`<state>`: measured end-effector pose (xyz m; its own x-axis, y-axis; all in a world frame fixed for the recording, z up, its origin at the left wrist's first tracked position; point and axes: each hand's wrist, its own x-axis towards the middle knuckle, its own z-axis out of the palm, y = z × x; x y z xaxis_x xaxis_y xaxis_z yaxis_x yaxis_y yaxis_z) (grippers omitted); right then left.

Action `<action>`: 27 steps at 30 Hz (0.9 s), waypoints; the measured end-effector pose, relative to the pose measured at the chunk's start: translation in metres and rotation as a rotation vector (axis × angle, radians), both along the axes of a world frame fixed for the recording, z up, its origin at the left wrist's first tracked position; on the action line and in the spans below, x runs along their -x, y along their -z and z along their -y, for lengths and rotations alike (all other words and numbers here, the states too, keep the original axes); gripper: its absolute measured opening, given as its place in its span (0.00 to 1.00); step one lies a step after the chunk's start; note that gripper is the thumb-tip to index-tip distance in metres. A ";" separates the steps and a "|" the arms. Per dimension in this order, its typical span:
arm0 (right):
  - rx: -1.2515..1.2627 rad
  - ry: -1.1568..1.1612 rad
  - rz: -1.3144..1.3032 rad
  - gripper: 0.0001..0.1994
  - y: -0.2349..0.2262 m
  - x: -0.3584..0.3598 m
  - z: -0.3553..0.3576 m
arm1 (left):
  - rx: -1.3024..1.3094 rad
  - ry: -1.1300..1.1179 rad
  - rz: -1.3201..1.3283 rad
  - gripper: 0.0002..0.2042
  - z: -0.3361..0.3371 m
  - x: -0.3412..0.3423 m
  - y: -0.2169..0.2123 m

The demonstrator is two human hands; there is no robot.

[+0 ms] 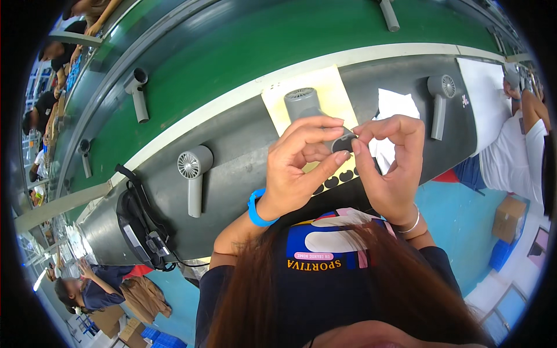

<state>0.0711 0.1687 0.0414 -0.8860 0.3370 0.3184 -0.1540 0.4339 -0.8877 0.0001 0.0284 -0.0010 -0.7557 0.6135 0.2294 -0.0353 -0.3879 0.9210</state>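
Observation:
My left hand point(299, 162) and my right hand point(391, 165) meet in front of my chest and together pinch a small dark oval sticker point(343, 144) between their fingertips. Just beyond the fingers a grey hair dryer point(303, 103) lies on a pale yellow sheet point(331, 87). Several dark oval stickers point(333, 181) sit in a row on the sheet's near edge below my hands. A blue band wraps my left wrist and a silver bangle my right.
Grey hair dryers lie on the dark bench at left point(194, 174) and right point(440, 101), more on the green conveyor belt point(138, 93). A black scanner with cables point(142, 229) sits at the bench's left end. White paper point(487, 98) lies at right. Other workers sit nearby.

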 end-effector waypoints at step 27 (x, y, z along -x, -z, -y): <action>-0.253 -0.324 0.121 0.21 0.034 0.055 0.009 | 0.177 -0.165 0.015 0.11 0.021 0.027 -0.010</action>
<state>0.0157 0.1600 0.0074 -0.9692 -0.0400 0.2431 -0.2197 0.5868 -0.7794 -0.0266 0.0073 0.0086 -0.8513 0.5114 0.1173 0.0009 -0.2221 0.9750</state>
